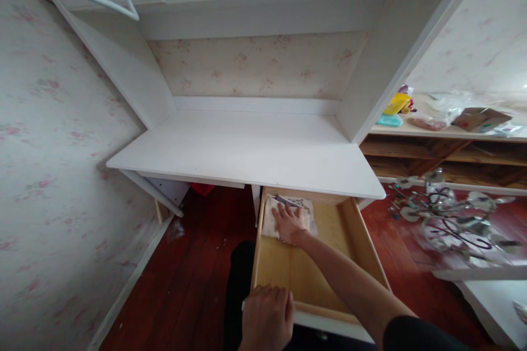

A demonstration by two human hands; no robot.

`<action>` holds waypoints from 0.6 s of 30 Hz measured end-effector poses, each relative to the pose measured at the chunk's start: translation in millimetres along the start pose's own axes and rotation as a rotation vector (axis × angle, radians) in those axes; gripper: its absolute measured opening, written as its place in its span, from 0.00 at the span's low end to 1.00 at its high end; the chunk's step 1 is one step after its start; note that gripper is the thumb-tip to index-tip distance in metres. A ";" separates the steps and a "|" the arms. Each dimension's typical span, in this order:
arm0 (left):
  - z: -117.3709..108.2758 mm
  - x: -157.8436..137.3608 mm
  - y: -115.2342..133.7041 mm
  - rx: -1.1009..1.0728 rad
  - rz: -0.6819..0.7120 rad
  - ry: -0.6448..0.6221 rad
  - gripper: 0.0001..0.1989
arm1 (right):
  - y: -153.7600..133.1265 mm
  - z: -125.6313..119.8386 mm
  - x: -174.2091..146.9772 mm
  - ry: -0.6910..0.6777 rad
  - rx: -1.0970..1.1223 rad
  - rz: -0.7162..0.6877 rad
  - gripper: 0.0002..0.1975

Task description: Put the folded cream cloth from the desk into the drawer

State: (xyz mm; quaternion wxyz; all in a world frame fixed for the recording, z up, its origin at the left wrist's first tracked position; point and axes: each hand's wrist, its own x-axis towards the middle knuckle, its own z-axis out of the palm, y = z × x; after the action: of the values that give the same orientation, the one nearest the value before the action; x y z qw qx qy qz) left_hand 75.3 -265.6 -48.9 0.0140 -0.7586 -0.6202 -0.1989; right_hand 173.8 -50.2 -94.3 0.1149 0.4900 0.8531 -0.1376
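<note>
Two hands at one open drawer [362, 241] under the white desk [247, 153]. Left hand [267, 315] rests on the drawer's front edge, fingers curled over it and pressed together, gripping the front. Right hand [289, 223] reaches across to the back left corner and lies flat on a folded cloth [268, 219], fingers slightly spread and pressing down on it, not pinching.

Step in hand, as judged: the cloth is being set or smoothed in place at the back of the drawer while the left hand steadies the front. A next move would call for lifting the right hand clear of the drawer before the front can travel inward; the forearm now crosses the opening.

Contents: the cloth is pale, with a dark printed mark at its far edge, partly under the desk's lip. The rest of the wooden drawer floor shows nothing else.

Surroundings: red-brown wooden floor [197, 263]; metal lamp fitting [448, 219] lying on the floor at right; a low shelf [444, 132] beyond carrying a cardboard box [480, 118] and small items.
</note>
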 end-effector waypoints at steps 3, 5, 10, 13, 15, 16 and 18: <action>-0.3 0.1 0.1 -0.013 0.006 0.017 0.07 | 19.3 3.4 -5.4 -0.047 -0.003 0.025 0.33; -0.1 -0.1 0.2 -0.023 0.014 0.033 0.08 | 39.2 7.3 -14.2 -0.067 -0.008 0.047 0.33; 0.6 -0.7 0.7 -0.038 0.032 0.039 0.08 | 104.4 14.4 -43.6 -0.030 0.023 0.154 0.31; -0.4 -0.3 1.4 -0.028 0.043 0.024 0.08 | 137.5 17.3 -58.0 0.027 0.097 0.218 0.36; -2.0 0.3 1.9 -0.014 0.047 0.004 0.09 | 151.9 19.4 -63.5 0.034 0.124 0.228 0.41; -3.2 0.8 2.2 -0.007 0.048 -0.006 0.09 | 156.7 20.7 -65.5 0.023 0.126 0.214 0.43; -5.7 1.8 2.7 0.003 0.049 -0.021 0.09 | 162.2 23.5 -69.6 -0.004 0.123 0.162 0.45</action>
State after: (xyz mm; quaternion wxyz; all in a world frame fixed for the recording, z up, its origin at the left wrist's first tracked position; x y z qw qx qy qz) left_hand 76.5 -266.1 -42.5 0.0134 -0.7757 -0.6018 -0.1895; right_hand 350.3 -36.2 -113.1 0.0972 0.5633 0.8003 -0.1811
